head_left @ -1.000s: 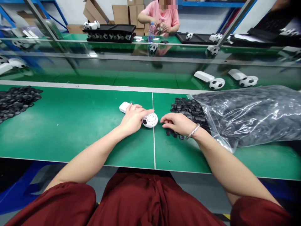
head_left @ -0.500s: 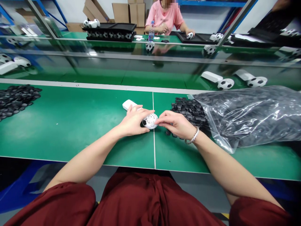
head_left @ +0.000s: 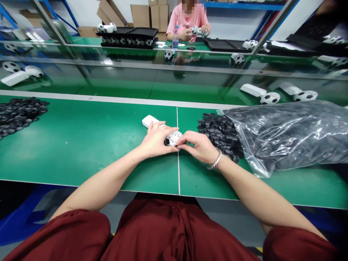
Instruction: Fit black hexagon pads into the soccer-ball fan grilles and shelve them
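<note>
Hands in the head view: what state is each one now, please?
Left hand: closed, holding the white lattice ball.
Right hand: closed, fingertips pinching the same ball.

football-pattern shell (head_left: pixel 172 138): white lattice, black patches | plastic case (head_left: pixel 149 121): white | bench mat (head_left: pixel 81 152): green, white seam | loose pieces (head_left: pixel 220 137): black | co-worker's T-shirt (head_left: pixel 186 21): pink | trousers (head_left: pixel 174 232): dark red

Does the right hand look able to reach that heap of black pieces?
Probably yes: the right hand sits close to the heap of black pieces, with only green bench top between them, though it is busy at the soccer-patterned ball.
</note>
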A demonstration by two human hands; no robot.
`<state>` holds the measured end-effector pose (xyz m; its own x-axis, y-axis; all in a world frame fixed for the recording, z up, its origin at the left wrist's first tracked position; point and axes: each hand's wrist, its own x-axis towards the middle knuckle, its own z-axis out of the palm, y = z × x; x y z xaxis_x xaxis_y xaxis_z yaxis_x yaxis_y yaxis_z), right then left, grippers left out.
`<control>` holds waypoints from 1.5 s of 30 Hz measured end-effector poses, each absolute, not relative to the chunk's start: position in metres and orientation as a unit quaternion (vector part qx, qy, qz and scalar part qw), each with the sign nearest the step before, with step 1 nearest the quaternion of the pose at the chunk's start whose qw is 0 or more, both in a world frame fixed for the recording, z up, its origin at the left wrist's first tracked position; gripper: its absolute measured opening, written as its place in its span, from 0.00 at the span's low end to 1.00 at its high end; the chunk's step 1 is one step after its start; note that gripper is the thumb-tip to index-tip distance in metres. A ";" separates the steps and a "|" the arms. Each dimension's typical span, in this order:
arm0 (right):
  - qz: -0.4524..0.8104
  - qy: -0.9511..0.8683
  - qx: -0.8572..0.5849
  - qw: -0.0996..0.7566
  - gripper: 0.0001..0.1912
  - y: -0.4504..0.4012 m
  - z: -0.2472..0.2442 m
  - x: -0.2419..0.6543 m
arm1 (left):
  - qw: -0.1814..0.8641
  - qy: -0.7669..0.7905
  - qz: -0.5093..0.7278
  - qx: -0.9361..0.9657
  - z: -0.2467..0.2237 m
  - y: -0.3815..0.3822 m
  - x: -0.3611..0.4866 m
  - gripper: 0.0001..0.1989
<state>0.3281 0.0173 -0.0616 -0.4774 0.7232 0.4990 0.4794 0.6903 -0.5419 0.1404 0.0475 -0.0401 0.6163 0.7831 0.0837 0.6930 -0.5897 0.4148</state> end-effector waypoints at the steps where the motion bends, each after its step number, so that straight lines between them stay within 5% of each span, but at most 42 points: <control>1: 0.162 -0.844 -0.355 0.368 0.03 0.018 -0.062 0.328 | 0.175 0.419 0.130 0.881 -0.040 0.048 0.140 0.34; 8: 0.165 -0.830 -0.374 0.378 0.03 0.020 -0.066 0.330 | 0.184 0.425 0.134 0.876 -0.041 0.048 0.140 0.33; 12: 0.250 -0.793 -0.417 0.367 0.17 0.022 -0.070 0.331 | 0.184 0.436 0.145 0.869 -0.043 0.048 0.142 0.32; 18: 0.324 -0.765 -0.427 0.356 0.20 0.027 -0.074 0.329 | 0.179 0.432 0.169 0.867 -0.044 0.049 0.144 0.29; 21: 0.323 -0.760 -0.440 0.352 0.16 0.034 -0.069 0.340 | 0.188 0.413 0.161 0.877 -0.045 0.050 0.142 0.29; 27: 0.052 -0.752 -0.607 0.253 0.05 0.048 -0.055 0.379 | 0.190 0.402 0.147 0.883 -0.044 0.052 0.140 0.34; 35: 0.039 -0.749 -0.657 0.074 0.08 0.047 -0.064 0.381 | 0.279 0.354 0.149 0.881 -0.049 0.051 0.139 0.37; 45: 0.096 -0.752 -0.639 0.127 0.01 0.041 -0.055 0.373 | 0.286 0.325 0.175 0.884 -0.052 0.051 0.139 0.30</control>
<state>0.3729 0.0409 -0.0553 -0.1509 0.9862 0.0682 0.9375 0.1647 -0.3066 0.1390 0.0512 -0.0519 0.7280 0.6743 0.1238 0.4742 -0.6257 0.6194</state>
